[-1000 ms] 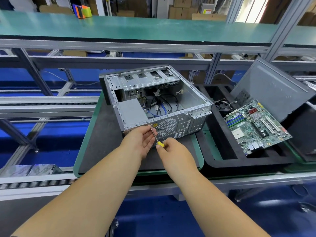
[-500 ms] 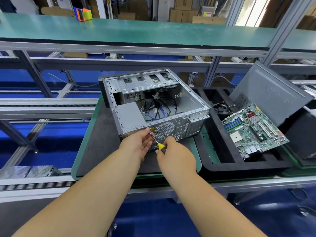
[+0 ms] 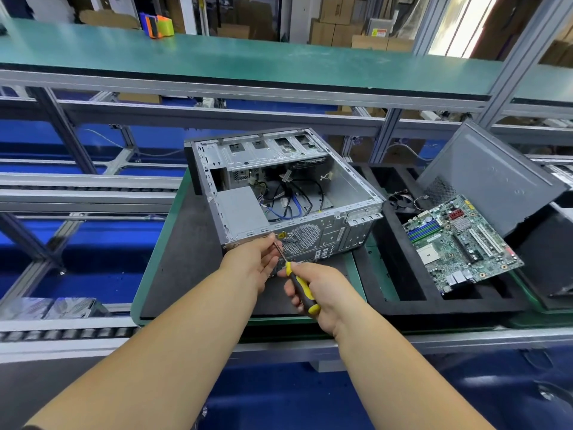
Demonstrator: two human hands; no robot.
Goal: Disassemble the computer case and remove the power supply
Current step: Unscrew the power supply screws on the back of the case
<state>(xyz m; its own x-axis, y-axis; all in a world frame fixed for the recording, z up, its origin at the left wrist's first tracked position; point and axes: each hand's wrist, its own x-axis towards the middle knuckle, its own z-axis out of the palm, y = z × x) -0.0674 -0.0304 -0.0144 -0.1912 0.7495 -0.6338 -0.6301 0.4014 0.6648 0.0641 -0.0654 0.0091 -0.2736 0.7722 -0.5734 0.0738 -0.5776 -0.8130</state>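
The computer case (image 3: 279, 193) lies on its side on a dark mat on the table (image 3: 148, 274), its open side facing up. The side panel (image 3: 493, 178) is already off and leans at the right, and the motherboard (image 3: 459, 243) rests in the foam tray (image 3: 403, 302) beside the case. The power supply (image 3: 240, 209) still sits in the near-left corner of the case, with loose cables just beside it. The right hand (image 3: 316, 293) has its grip clamped on the yellow-and-black screwdriver (image 3: 299, 283), whose tip points at the case's rear panel near the supply. The left hand (image 3: 254, 259) has its grip pinched around the shaft near the tip, steadying it. The supply's mounting screws appear to be the step in hand; lifting the unit out remains.
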